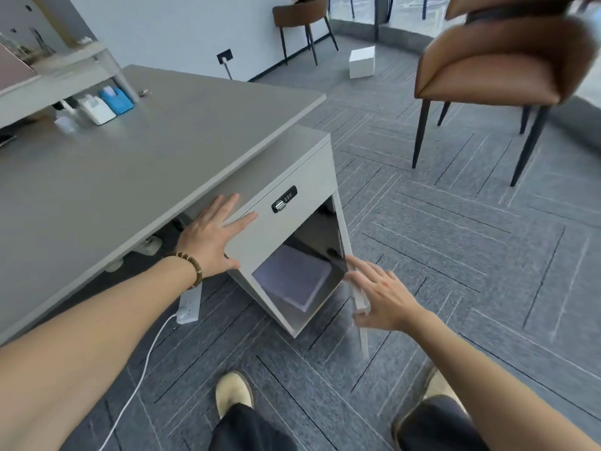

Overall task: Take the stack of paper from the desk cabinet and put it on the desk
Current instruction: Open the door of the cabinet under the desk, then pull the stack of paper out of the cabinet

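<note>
Hands: two, both bare. Left hand (pixel 213 236) spread flat, fingers splayed, palm pressed on the upper left corner of the desk cabinet (pixel 286 203) front, thumb hooked under the drawer's lower edge; a bead bracelet (pixel 190 265) sits on that wrist. Right hand (pixel 380 294) open with fingers loosely spread, resting on the edge of the open cabinet door (pixel 359 301), not pinching anything. One stack of paper (pixel 292 276): white sheets lying flat on the floor of the open lower compartment, touched by neither hand. One drawer front above that compartment, carrying one combination lock (pixel 284 199). One desk (pixel 130 151), grey top, overhanging the cabinet.

Around: two brown chairs, a near chair (pixel 500 70) at right and a far chair (pixel 299 17) by the wall; one white box (pixel 362 62) on the carpet; one power strip (pixel 189 304) with a white cable on the floor under the desk; one white and one blue device (pixel 105 104) at the desk's far edge under a shelf. Two shoes and dark trouser legs at the bottom.

Door seen edge-on and blurred. Compartment back is dark; sheet count cannot be told. Near chair is motion-blurred and cut off at the top.
</note>
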Tool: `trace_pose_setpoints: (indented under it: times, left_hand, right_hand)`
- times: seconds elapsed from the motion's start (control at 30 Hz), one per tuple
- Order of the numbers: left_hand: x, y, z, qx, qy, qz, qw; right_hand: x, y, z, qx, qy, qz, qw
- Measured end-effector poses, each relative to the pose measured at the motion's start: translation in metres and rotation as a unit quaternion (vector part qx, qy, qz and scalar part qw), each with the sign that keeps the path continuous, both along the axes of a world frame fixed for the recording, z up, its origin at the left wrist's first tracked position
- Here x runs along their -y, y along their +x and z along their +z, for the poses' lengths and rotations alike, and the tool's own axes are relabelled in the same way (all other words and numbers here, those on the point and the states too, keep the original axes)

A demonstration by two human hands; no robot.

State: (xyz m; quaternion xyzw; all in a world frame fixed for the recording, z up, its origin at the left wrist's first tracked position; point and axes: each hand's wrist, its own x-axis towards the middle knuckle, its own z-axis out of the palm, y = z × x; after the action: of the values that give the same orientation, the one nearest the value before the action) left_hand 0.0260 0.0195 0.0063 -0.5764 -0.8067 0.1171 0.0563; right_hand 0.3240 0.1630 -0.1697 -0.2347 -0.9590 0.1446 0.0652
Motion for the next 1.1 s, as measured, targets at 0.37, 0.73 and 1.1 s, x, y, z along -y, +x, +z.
trace_pose_setpoints:
  times: [0.37, 0.73, 1.1]
  left_hand:
    - [-0.009, 0.012, -0.009, -0.008, 0.002, 0.056, 0.998]
    - [-0.014, 0.01, -0.029, -0.019, 0.09, 0.057, 0.994]
    - [-0.028, 0.065, -0.066, 0.062, 0.324, 0.15, 0.932]
  right_hand:
    - [-0.05, 0.039, 0.044, 0.095, -0.066, -0.124, 0.986]
    - [-0.081, 0.0, 0.019, 0.114, -0.013, -0.237, 0.965]
    - [-0.109, -0.046, 0.032, 0.113, -0.044, -0.252, 0.96]
